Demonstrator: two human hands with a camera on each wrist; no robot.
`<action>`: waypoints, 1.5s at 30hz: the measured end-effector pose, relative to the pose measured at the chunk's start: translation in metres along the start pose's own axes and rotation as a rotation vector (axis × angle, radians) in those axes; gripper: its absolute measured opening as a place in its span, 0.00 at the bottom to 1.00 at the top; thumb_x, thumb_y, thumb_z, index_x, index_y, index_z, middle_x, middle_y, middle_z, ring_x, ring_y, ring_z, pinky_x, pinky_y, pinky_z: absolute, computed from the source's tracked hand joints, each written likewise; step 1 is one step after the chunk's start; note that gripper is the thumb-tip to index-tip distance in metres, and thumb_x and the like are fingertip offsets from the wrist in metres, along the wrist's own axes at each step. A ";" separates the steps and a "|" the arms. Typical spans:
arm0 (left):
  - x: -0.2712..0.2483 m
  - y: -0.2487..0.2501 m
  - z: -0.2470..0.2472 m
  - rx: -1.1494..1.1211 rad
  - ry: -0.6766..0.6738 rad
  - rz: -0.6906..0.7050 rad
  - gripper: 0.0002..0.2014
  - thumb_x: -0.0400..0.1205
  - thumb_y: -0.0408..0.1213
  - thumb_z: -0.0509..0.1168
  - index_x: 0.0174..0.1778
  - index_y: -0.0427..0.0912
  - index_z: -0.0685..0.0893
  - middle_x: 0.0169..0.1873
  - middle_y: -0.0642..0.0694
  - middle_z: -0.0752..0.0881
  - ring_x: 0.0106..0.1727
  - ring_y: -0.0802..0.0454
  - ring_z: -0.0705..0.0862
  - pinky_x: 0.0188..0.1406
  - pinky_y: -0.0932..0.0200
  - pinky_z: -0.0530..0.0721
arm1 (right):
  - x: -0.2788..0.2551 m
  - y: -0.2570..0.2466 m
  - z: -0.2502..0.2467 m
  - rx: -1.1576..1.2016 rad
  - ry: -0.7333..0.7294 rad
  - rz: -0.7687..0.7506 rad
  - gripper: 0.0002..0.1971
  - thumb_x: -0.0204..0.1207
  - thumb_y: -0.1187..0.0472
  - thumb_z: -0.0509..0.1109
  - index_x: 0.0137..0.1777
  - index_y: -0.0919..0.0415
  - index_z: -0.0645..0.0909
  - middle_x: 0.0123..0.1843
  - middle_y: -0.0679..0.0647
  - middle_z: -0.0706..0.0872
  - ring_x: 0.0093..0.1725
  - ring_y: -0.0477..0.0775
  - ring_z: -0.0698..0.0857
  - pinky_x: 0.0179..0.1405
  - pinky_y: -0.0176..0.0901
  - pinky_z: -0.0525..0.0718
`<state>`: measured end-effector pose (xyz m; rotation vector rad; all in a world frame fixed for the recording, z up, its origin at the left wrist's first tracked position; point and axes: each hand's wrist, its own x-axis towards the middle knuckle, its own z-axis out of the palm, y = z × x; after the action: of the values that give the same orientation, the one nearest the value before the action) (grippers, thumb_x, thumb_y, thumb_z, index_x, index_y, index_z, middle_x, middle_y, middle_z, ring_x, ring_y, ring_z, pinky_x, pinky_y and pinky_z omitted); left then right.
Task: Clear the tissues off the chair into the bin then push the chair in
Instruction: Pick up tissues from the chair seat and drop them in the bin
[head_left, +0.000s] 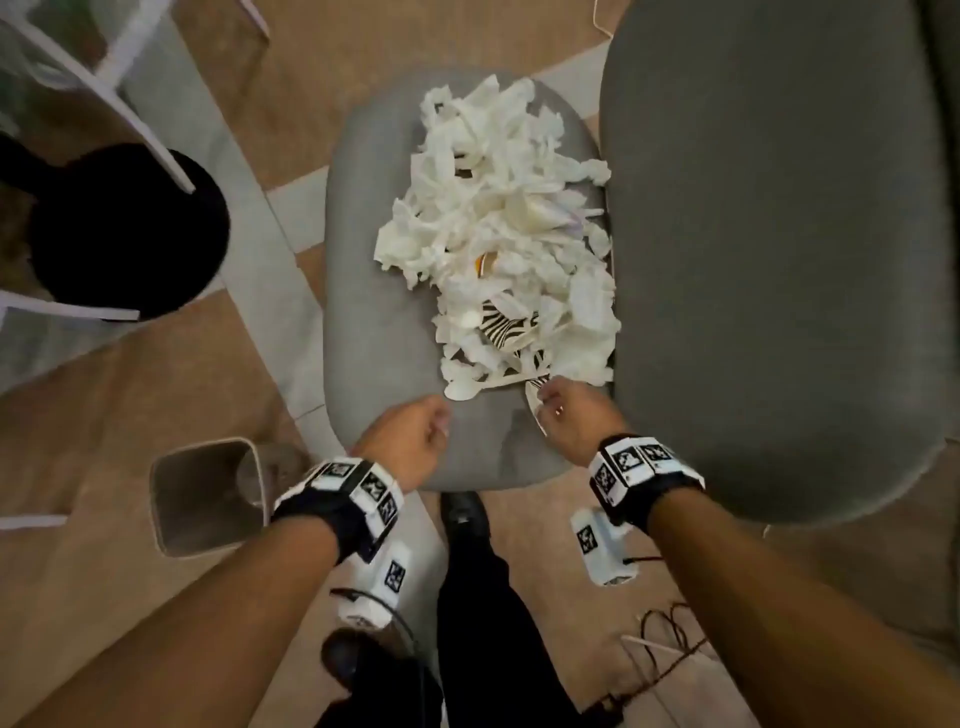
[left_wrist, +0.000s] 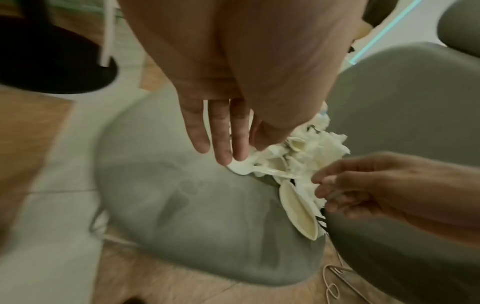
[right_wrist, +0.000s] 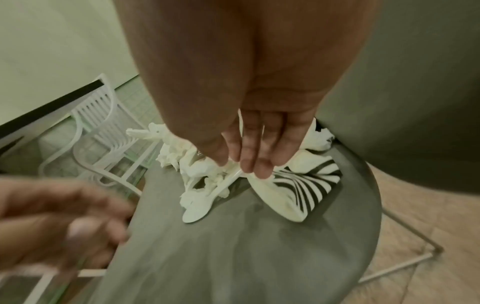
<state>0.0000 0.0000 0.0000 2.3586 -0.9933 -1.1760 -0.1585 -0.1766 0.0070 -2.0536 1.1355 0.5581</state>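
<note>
A big pile of white tissues (head_left: 498, 228) lies on the gray seat of the chair (head_left: 374, 332), mostly on the side next to the chair back (head_left: 769, 249). Mixed in are a white plastic spoon (head_left: 467, 388), a striped paper plate (head_left: 506, 325) and a plain plate (head_left: 535, 415) standing on its edge. The bin (head_left: 202, 493) waits on the floor, just beside the near left corner of the seat.

The right hand (head_left: 569, 421) is at the near edge of the pile. Its fingers (right_wrist: 255, 162) point down and touch the spoon's handle and the plate, but I cannot tell if it has hold of them yet. The left hand (head_left: 410, 441) hovers over the bare seat. From above it looks loosely curled; in the wrist view its fingers (left_wrist: 221, 133) look straight, and it holds nothing.

I think the step now is the first grab. A good way is to scoop a big bunch with both hands from both sides, squeeze it gently so bits do not drop, then carry it low over to the bin.
</note>
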 end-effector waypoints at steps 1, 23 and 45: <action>0.020 0.012 0.007 0.037 0.003 0.050 0.11 0.83 0.40 0.60 0.59 0.52 0.81 0.51 0.50 0.88 0.51 0.48 0.86 0.55 0.52 0.84 | 0.009 0.005 -0.002 -0.043 0.023 -0.009 0.14 0.78 0.53 0.64 0.61 0.52 0.82 0.58 0.56 0.88 0.59 0.63 0.85 0.57 0.49 0.84; 0.076 0.018 0.014 0.537 0.044 0.400 0.22 0.83 0.28 0.60 0.73 0.48 0.74 0.63 0.47 0.82 0.63 0.40 0.80 0.61 0.50 0.73 | 0.013 -0.026 0.006 -0.556 0.041 0.032 0.19 0.77 0.52 0.65 0.66 0.57 0.70 0.61 0.57 0.82 0.57 0.67 0.85 0.45 0.54 0.78; -0.090 -0.434 -0.021 -0.524 0.632 -0.695 0.05 0.79 0.32 0.66 0.48 0.38 0.86 0.40 0.42 0.89 0.41 0.47 0.86 0.37 0.65 0.79 | 0.049 -0.325 0.346 -0.239 -0.324 -0.229 0.21 0.76 0.48 0.71 0.64 0.56 0.74 0.58 0.59 0.88 0.57 0.64 0.87 0.51 0.49 0.85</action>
<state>0.1704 0.3692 -0.1769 2.3958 0.3326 -0.6470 0.1343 0.1755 -0.1275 -2.1560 0.6602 0.9069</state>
